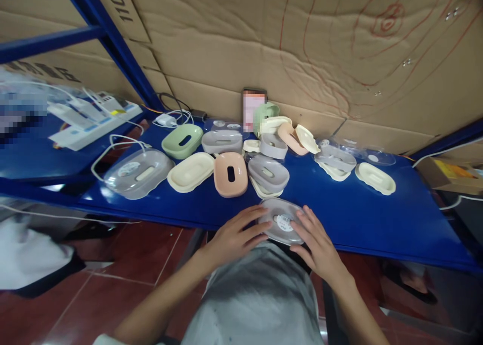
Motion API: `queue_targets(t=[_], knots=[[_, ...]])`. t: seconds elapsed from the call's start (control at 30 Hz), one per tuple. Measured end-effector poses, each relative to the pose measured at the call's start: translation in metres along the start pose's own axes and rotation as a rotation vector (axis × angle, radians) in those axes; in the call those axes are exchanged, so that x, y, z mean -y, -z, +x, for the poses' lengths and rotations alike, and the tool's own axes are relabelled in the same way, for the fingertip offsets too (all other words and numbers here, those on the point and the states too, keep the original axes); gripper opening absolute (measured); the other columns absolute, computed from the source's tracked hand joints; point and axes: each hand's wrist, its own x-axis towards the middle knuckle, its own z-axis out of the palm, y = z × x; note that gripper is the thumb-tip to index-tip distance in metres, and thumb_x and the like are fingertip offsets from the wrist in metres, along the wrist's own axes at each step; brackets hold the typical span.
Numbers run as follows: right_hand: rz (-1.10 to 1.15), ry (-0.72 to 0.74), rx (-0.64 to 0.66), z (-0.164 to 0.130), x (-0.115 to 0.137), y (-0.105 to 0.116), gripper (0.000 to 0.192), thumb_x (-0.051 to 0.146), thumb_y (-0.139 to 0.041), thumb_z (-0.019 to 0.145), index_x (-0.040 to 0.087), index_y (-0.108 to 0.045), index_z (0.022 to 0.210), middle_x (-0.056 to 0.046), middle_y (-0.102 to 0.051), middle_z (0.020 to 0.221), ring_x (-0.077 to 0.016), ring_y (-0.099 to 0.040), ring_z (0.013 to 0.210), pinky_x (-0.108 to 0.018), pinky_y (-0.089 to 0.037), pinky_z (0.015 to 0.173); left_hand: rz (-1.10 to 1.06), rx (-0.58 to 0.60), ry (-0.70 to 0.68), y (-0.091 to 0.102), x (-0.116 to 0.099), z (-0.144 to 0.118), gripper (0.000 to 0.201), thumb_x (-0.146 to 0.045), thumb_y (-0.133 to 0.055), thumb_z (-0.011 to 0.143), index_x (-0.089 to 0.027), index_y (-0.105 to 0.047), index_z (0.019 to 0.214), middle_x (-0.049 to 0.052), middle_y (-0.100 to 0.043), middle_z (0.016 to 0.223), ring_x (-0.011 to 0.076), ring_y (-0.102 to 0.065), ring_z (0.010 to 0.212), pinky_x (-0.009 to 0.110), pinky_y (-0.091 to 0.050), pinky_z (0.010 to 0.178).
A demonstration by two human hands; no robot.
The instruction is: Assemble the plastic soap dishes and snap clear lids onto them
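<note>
A grey soap dish under a clear plastic lid (277, 221), with a round white label on top, is at the table's front edge, close to my body. My left hand (241, 231) holds its left side, fingers stretched along the rim. On the opposite side my right hand (315, 238) grips it, fingertips over the lid near the label. The undersides of both hands are hidden. Just beyond lies a grey soap dish (268, 173) on a cream base. Left of that are a peach soap dish (230, 174) and a cream tray (191, 172).
A lidded grey dish (139, 173), a green dish (182, 141) and a cream tray (375, 178) lie on the blue table (377, 219). A phone (253, 108) leans against the cardboard at the back. A power strip (96, 126) with cables is at left.
</note>
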Motion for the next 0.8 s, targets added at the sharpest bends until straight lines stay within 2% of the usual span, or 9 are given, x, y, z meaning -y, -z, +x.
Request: queue_targets(t=[0.13, 0.27, 0.47, 0.63, 0.8], knots=[[0.021, -0.014, -0.006, -0.007, -0.002, 0.0, 0.071, 0.024, -0.062, 0.106, 0.028, -0.033, 0.171, -0.01, -0.033, 0.177, -0.0353, -0.029, 0.164, -0.057, -0.047, 0.125, 0.009, -0.008, -0.012, -0.002, -0.002, 0.001, 0.034, -0.021, -0.067, 0.105, -0.02, -0.064, 0.139, 0.014, -0.068, 0.141, 0.0275, -0.063, 0.141, 0.047, -0.06, 0.115], [0.05, -0.035, -0.076, -0.013, -0.002, 0.0, 0.071, 0.022, -0.064, 0.105, 0.026, -0.035, 0.17, -0.011, -0.036, 0.175, -0.0371, -0.035, 0.162, -0.059, -0.047, 0.125, 0.017, 0.01, -0.032, -0.003, -0.004, 0.004, 0.036, -0.019, -0.069, 0.104, -0.019, -0.065, 0.139, 0.014, -0.067, 0.143, 0.0275, -0.062, 0.142, 0.045, -0.06, 0.116], [-0.03, -0.055, -0.066, -0.016, -0.002, 0.0, 0.085, 0.028, -0.079, 0.097, 0.03, -0.036, 0.17, -0.013, -0.041, 0.172, -0.0395, -0.041, 0.158, -0.062, -0.05, 0.121, 0.043, 0.033, -0.021, -0.005, -0.007, 0.005, 0.04, -0.018, -0.07, 0.102, -0.022, -0.064, 0.141, 0.011, -0.069, 0.142, 0.027, -0.064, 0.14, 0.044, -0.062, 0.114], [-0.073, -0.063, -0.093, -0.019, -0.003, 0.002, 0.086, 0.026, -0.081, 0.094, 0.03, -0.039, 0.169, -0.012, -0.047, 0.168, -0.0381, -0.049, 0.153, -0.057, -0.055, 0.119, 0.065, 0.048, -0.033, -0.006, -0.009, 0.007, 0.038, -0.018, -0.07, 0.102, -0.02, -0.064, 0.139, 0.013, -0.069, 0.143, 0.0282, -0.064, 0.141, 0.044, -0.061, 0.114], [-0.009, -0.05, -0.158, -0.02, -0.005, 0.0, 0.083, 0.027, -0.082, 0.094, 0.028, -0.043, 0.166, -0.013, -0.051, 0.166, -0.0386, -0.051, 0.152, -0.059, -0.055, 0.119, 0.062, 0.059, -0.02, -0.006, -0.012, 0.01, 0.032, -0.023, -0.066, 0.106, -0.022, -0.063, 0.138, 0.012, -0.067, 0.144, 0.0277, -0.063, 0.141, 0.046, -0.061, 0.113]])
